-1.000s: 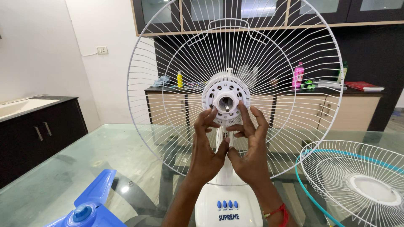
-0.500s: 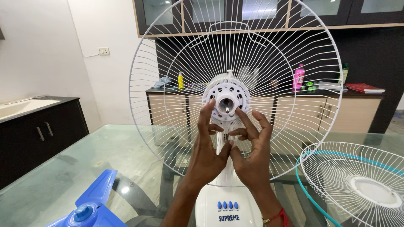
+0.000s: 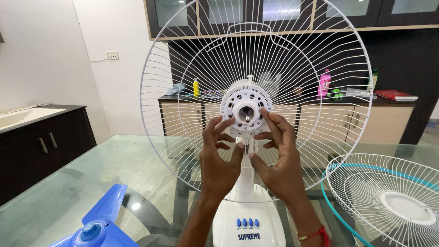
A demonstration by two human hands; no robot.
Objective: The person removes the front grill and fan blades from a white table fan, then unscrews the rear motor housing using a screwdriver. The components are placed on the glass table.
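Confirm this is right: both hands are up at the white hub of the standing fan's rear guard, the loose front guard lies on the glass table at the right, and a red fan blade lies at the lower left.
One detail is wrong: the fan blade at the lower left is blue, not red, as the head view shows. The left hand and right hand are at the white hub of the rear guard, and the front guard lies on the glass table.

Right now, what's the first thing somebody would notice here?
The big round white wire fan guard standing upright mid-picture, with the left hand and right hand raised to its white hub. A blue fan blade lies on the glass table at bottom left, and a second wire guard lies flat at right.
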